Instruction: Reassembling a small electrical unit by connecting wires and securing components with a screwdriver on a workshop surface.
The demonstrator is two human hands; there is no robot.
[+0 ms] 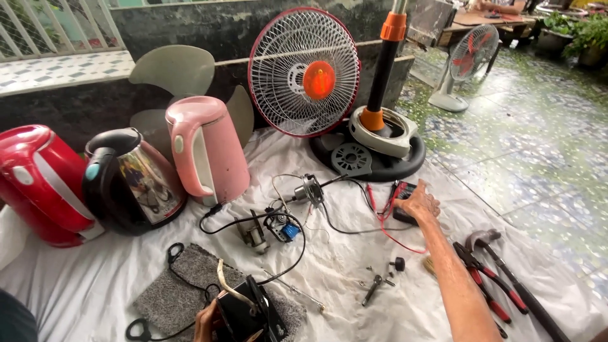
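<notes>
black part (250,313) in left hand (204,322); right hand (419,202) on multimeter (403,197).

Bare white sheet (95,278) lies open near left; three kettles (130,180) wall the far left; tangled wires and the motor (310,189) clutter the middle; pliers and hammer (500,278) block the near right.

Right hand (419,204) touches multimeter (403,201); left hand (204,322) grips black part (250,313).

Three kettles (133,180) left on sheet (354,316); fan grille (304,71) behind motor (310,189); pliers (487,278) right.
</notes>
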